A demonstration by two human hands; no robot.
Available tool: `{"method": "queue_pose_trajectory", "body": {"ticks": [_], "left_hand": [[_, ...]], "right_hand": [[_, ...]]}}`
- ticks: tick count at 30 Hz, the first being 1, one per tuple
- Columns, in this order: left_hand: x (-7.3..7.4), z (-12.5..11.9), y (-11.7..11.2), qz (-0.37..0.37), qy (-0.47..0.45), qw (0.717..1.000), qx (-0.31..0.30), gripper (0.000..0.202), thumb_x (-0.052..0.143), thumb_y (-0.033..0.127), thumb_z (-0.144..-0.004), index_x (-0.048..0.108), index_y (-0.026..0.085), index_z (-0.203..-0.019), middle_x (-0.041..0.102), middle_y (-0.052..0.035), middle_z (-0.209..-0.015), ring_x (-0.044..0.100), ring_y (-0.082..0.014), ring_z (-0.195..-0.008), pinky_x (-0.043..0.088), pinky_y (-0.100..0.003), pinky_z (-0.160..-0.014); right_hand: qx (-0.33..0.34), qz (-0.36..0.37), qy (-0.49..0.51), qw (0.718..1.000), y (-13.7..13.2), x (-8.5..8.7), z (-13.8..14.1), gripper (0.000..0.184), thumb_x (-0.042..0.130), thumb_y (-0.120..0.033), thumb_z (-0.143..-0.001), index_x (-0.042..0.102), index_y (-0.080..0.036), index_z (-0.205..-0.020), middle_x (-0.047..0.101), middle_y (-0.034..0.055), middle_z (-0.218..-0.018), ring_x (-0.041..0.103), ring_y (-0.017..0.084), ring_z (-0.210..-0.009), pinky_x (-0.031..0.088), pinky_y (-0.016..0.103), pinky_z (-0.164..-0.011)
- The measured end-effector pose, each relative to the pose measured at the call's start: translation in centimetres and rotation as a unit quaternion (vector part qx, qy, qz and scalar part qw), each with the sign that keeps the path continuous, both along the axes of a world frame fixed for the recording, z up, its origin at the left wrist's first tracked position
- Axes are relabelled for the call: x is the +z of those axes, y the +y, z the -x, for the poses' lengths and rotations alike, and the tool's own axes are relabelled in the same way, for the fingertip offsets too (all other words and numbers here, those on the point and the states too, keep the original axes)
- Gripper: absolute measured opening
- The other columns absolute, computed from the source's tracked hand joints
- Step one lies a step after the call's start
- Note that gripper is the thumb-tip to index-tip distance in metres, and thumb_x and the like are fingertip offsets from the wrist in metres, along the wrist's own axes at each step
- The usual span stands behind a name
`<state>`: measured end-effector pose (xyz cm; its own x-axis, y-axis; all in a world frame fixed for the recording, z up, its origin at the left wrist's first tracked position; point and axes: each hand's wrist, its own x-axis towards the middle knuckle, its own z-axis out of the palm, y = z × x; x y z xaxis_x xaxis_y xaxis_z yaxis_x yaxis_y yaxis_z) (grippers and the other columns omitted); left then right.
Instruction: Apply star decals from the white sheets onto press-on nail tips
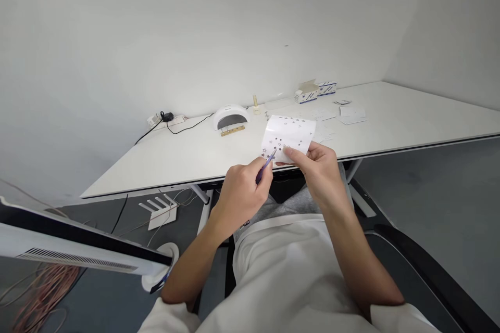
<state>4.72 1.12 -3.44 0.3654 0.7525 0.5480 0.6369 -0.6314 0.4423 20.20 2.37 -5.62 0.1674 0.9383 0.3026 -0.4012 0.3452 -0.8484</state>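
My right hand [318, 166] pinches the lower edge of a white sticker sheet [291, 135] printed with small stars, holding it up over the front edge of the white table [175, 158]. My left hand [240, 192] is closed around thin purple tweezers [266, 165], whose tip touches the sheet's lower left corner among the stars. Both hands hover above my lap, just in front of the table.
A white nail lamp [231, 116] with a small wooden strip stands mid-table, a power strip and cable [167, 118] to its left. Small boxes [314, 91] and loose papers [351, 114] lie at the back right. A black chair arm [422, 265] is on my right, cables on the floor left.
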Motion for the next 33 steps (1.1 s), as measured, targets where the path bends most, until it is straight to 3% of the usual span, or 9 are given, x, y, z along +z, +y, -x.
{"method": "queue_pose_trajectory", "body": {"ticks": [11, 25, 33], "left_hand": [[-0.36, -0.4, 0.29, -0.015, -0.011, 1.0, -0.004, 0.032, 0.047, 0.022, -0.092, 0.032, 0.018, -0.064, 0.022, 0.0071, -0.053, 0.019, -0.0055, -0.048, 0.019, -0.022, -0.048], [-0.27, -0.41, 0.14, -0.02, -0.019, 1.0, -0.015, 0.032, 0.047, 0.02, -0.092, 0.031, 0.017, -0.064, 0.023, 0.007, -0.053, 0.018, -0.0055, -0.049, 0.019, -0.022, -0.047], [-0.15, -0.69, 0.15, 0.003, -0.028, 0.999, -0.02, 0.032, 0.046, 0.021, -0.092, 0.034, 0.017, -0.063, 0.025, 0.0068, -0.053, 0.019, -0.0056, -0.049, 0.02, -0.023, -0.048]], "right_hand": [[0.023, -0.013, -0.008, 1.0, -0.26, -0.1, 0.15, 0.017, 0.076, -0.026, -0.077, 0.077, -0.019, -0.093, 0.077, 0.0037, -0.095, 0.071, 0.023, -0.095, 0.055, 0.035, -0.088], [0.017, -0.012, -0.015, 1.0, -0.63, 0.14, 0.17, 0.013, 0.075, -0.025, -0.079, 0.078, -0.021, -0.091, 0.077, 0.0036, -0.095, 0.071, 0.021, -0.092, 0.056, 0.032, -0.083], [0.006, -0.017, -0.034, 0.999, -0.57, -0.19, -0.09, 0.013, 0.075, -0.028, -0.079, 0.077, -0.02, -0.089, 0.077, 0.0035, -0.096, 0.07, 0.024, -0.1, 0.055, 0.035, -0.09]]}}
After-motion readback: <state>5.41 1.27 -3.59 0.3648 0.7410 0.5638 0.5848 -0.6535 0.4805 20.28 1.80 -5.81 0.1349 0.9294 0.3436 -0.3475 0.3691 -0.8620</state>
